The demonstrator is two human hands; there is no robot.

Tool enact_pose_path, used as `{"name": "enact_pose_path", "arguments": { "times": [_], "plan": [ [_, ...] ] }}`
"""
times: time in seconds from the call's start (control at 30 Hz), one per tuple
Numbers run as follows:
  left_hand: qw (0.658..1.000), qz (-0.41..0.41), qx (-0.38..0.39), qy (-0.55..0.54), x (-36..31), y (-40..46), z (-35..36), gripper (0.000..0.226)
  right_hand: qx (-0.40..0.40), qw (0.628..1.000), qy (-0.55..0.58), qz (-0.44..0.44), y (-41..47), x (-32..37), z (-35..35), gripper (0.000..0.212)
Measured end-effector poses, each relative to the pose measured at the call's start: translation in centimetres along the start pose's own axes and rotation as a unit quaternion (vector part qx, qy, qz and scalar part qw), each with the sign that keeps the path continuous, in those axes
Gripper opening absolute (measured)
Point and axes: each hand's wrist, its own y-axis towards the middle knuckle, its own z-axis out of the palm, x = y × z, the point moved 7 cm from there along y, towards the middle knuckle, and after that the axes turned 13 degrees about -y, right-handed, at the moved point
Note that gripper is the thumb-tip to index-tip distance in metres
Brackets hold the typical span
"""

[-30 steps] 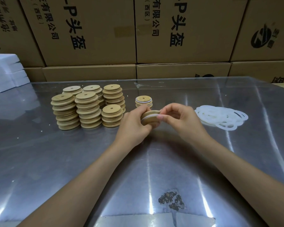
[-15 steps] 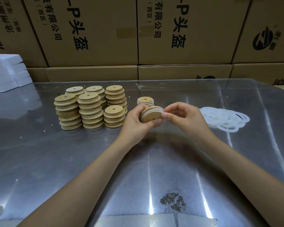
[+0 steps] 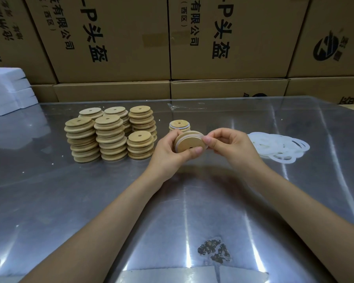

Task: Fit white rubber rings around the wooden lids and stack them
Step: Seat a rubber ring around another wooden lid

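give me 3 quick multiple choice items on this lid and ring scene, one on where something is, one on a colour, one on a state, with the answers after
1. Where does the pile of loose rings lie on the table?
A. right of both hands
B. left of the lid stacks
C. on top of the cardboard boxes

2. What colour are the loose rings?
A. black
B. white
C. red

3. What is the state of the held lid?
A. lying flat on the table
B. on top of a stack
C. held above the table in both hands

Answers:
1 A: the pile lies beyond the right hand, while the plain lid stacks stand to the left.
2 B: the rings look pale white against the shiny table.
3 C: the left hand grips the lid while the right hand pinches the ring at its edge.
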Motion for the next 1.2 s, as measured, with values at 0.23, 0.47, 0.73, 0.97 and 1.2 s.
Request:
{"name": "enact_pose_path", "arguments": {
  "times": [0.23, 0.47, 0.73, 0.97, 1.2],
  "plan": [
    [0.997, -0.045, -0.018, -0.065, 0.5, -0.3, -0.1, 0.022, 0.014, 1.000, -0.021, 0.009, 0.0, 0.2, 0.1, 0.006],
    [0.994, -0.066, -0.031, -0.087, 0.6, -0.4, -0.1, 0.022, 0.003, 0.994, -0.105, 0.021, 0.1, -0.5, -0.4, 0.009],
    [0.990, -0.086, -0.047, -0.103, 1.2, -0.4, -0.4, 0.018, 0.039, 0.990, -0.132, 0.008, 0.0, -0.7, 0.4, 0.013],
    [0.998, -0.045, -0.026, -0.036, 0.6, 0.1, -0.7, 0.024, -0.027, 0.988, -0.138, -0.056, -0.1, 0.4, -0.3, 0.009],
    [0.999, -0.003, 0.000, 0.038, 0.5, 0.3, -0.4, 0.034, -0.038, 0.987, -0.133, -0.087, -0.1, 0.7, -0.3, 0.010]
  ]
}}
